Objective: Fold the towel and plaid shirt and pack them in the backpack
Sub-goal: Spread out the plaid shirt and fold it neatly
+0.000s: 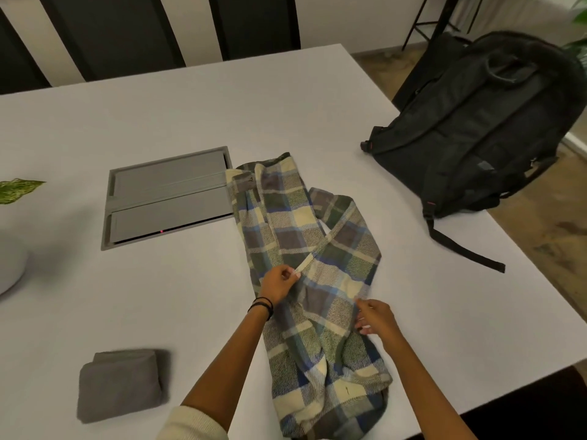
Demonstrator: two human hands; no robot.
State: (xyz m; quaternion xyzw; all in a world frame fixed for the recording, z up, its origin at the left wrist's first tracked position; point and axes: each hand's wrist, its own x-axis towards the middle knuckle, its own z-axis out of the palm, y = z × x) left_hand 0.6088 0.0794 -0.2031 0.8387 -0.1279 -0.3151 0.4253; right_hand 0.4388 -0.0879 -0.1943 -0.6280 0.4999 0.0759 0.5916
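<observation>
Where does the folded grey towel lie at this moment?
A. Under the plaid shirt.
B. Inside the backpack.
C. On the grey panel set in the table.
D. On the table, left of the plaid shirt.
D: the towel lies folded on the table, apart from the plaid shirt and to its left.

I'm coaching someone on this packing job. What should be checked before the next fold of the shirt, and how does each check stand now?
1. Towel folded: ok, it lies folded on the table's near left.
2. Left hand holds the shirt: ok, it pinches a cream edge.
3. Right hand holds the shirt: ok, fingers curled on its right edge.
4. Shirt lying smooth: not ok, creased and uneven.
5. Backpack open: cannot tell, no opening shows.
</observation>
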